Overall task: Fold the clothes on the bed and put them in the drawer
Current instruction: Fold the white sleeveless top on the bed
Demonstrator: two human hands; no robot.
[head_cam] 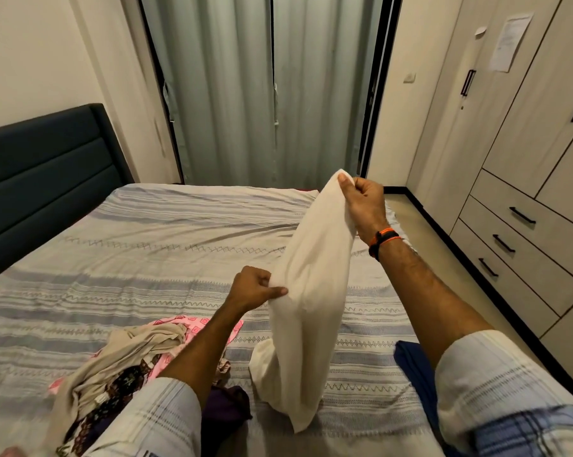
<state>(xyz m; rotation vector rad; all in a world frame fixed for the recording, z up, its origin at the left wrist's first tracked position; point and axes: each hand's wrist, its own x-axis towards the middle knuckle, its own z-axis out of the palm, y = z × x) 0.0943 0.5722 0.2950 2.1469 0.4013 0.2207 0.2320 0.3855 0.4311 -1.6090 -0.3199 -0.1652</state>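
A cream-white garment (306, 301) hangs above the striped bed (140, 252), its lower end touching the sheet. My right hand (362, 201) pinches its top edge, held high. Lower down, my left hand (257, 286) pinches the garment's left edge. A heap of unfolded clothes (123, 361) lies at the near left: a beige piece, a pink patterned one and a dark floral one. A dark purple garment (227, 405) lies under my left forearm. A blue garment (413, 364) lies at the bed's near right edge. The drawers (516, 239) sit shut at the wardrobe's base on the right.
A tall wardrobe (522, 103) with black handles lines the right wall, leaving a narrow strip of floor (420, 225) beside the bed. Grey-green curtains (268, 94) hang behind the bed. A dark padded headboard (44, 173) stands at the left.
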